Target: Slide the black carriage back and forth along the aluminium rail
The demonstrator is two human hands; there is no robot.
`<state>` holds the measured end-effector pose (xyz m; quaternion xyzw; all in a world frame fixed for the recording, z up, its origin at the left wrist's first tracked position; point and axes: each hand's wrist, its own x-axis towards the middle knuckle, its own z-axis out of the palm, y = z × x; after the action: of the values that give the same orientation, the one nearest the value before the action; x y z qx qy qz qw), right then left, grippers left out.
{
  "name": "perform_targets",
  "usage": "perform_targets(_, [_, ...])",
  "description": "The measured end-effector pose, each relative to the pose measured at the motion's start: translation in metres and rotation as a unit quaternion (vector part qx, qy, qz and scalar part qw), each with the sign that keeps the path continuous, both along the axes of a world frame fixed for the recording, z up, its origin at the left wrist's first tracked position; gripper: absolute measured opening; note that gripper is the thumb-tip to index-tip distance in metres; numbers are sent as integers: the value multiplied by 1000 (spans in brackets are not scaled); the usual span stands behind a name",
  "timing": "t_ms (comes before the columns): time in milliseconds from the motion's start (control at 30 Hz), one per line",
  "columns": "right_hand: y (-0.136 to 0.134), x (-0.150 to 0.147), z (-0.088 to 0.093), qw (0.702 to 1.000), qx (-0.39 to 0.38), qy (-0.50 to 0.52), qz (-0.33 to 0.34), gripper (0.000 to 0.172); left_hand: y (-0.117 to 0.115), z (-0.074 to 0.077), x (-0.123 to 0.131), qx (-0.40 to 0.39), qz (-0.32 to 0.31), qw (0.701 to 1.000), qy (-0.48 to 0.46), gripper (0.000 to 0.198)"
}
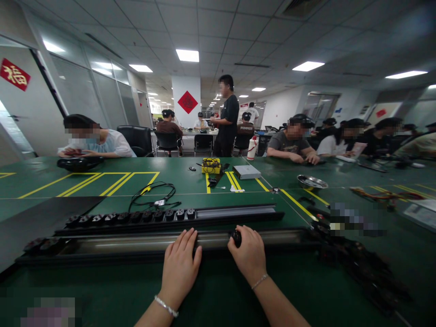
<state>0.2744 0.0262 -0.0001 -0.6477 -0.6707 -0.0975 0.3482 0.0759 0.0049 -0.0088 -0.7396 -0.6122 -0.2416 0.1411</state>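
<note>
Two long black rails lie across the green table in front of me. On the near rail (136, 245) my left hand (180, 263) rests with its fingers stretched out flat. My right hand (248, 252) is closed on a small black socket module (235, 236) seated in that rail's channel. Two more black modules (44, 245) sit at the near rail's left end. The far rail (235, 212) carries a row of several black socket modules (136, 216) along its left half.
A black cable loop (155, 190) lies behind the rails. Further back are a yellow box (211, 165), a grey box (247, 171) and a metal bowl (311, 182). Black parts (361, 263) are piled at my right. Several people sit around the table; one stands.
</note>
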Motion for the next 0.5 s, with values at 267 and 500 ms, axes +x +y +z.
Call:
perform_targets(267, [1, 1, -4, 1000, 16, -9, 0, 25, 1, 0, 1, -1, -1, 1000, 0, 40])
perform_targets(500, [2, 3, -5, 1000, 7, -6, -2, 27, 1, -3, 1, -3, -2, 1000, -3, 40])
